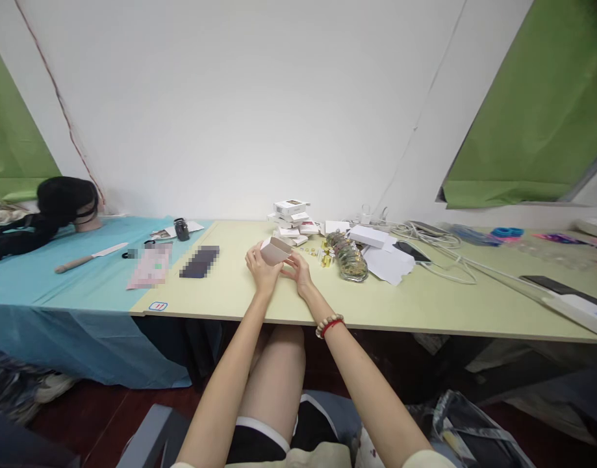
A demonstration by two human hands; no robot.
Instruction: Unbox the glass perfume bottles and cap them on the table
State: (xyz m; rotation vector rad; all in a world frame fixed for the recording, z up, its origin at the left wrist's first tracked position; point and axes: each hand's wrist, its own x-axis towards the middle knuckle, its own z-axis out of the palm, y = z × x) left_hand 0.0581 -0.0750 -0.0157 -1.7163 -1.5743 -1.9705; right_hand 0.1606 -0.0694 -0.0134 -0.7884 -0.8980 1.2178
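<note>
A small white cardboard box [275,250] with an open side is held just above the pale green table [405,305]. My left hand [260,266] is wrapped round its left side. My right hand [298,270], with a bead and red cord bracelet on the wrist, pinches its lower right edge. Behind the box stands a stack of small white boxes [291,221]. Right of my hands lie small gold pieces [322,257] and a clear bag of trinkets [349,260].
White papers [388,263] and cables [425,237] lie at the right, with a white power strip [578,309] near the front right edge. On the blue cloth [59,286] at the left are a knife [88,258], a dark jar [181,229] and a mannequin head with black hair [67,205].
</note>
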